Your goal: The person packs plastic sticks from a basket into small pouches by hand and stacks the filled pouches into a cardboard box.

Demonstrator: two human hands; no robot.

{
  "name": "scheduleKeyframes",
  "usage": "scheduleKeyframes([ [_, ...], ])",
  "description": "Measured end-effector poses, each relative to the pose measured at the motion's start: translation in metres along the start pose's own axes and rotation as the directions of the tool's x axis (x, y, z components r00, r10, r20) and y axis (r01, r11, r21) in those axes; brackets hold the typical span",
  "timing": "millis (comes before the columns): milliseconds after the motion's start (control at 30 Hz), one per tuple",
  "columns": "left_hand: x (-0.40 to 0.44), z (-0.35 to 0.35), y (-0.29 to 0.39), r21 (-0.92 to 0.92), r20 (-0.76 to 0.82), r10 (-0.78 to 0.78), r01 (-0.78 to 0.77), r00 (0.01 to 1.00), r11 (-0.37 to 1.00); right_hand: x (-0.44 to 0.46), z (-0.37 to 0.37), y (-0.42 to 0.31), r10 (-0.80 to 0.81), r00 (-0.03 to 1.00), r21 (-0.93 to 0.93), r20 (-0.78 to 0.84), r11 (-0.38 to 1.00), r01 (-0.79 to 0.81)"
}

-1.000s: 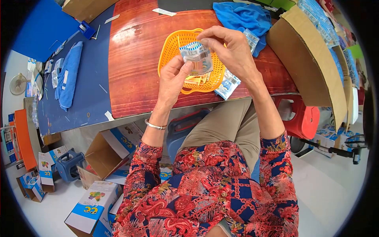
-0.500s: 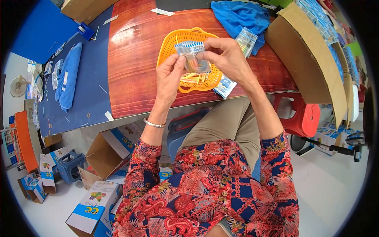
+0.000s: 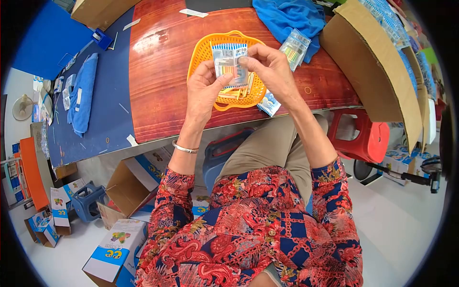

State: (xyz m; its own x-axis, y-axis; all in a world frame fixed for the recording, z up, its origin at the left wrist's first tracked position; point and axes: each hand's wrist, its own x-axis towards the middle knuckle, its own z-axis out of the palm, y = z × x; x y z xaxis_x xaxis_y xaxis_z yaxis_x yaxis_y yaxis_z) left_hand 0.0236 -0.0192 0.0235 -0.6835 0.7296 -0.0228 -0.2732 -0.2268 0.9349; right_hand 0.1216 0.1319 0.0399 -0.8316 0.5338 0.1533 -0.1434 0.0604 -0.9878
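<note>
Between my two hands is a small clear plastic packet (image 3: 224, 58) with blue-striped edges and coloured sticks showing inside. My left hand (image 3: 203, 88) pinches its lower left side with the thumb across the front. At the upper right edge, my right hand (image 3: 271, 71) grips it between thumb and fingers. Below the packet, a yellow plastic basket (image 3: 198, 57) holds loose thin sticks (image 3: 241, 93). A blue-and-white packet (image 3: 270, 103) lies beside the basket at the table edge. Another filled packet (image 3: 295, 47) rests partly on a blue cloth (image 3: 291, 19).
A large cardboard box (image 3: 358, 62) stands on the right of the reddish wooden table (image 3: 158, 86), with striped packets behind it. On the left are a folded blue towel (image 3: 84, 93) and a blue tape dispenser (image 3: 102, 38). Red stool (image 3: 370, 138) and printed cartons (image 3: 117, 246) stand below.
The packet, blurred and tilted before, is now steadier and more upright, facing me. My left hand has shifted slightly left and down; both hands still hold the packet.
</note>
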Motion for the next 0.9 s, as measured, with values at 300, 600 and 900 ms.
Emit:
scheduleKeyframes([
  [300,0.000,0.002,-0.002,0.042,0.021,-0.033,0.032,0.999,0.999,-0.007,0.007,0.004,0.055,0.998,0.064,0.030,0.996,-0.057],
  [600,0.014,0.011,-0.015,0.281,0.149,0.080,-0.120,0.986,0.952,0.000,-0.024,-0.001,-0.107,0.989,-0.113,-0.104,0.989,0.095],
  [900,0.000,0.004,-0.018,0.671,0.106,0.266,-0.266,0.958,0.692,0.013,-0.127,0.055,-0.082,0.879,-0.229,-0.470,0.973,-0.032],
])
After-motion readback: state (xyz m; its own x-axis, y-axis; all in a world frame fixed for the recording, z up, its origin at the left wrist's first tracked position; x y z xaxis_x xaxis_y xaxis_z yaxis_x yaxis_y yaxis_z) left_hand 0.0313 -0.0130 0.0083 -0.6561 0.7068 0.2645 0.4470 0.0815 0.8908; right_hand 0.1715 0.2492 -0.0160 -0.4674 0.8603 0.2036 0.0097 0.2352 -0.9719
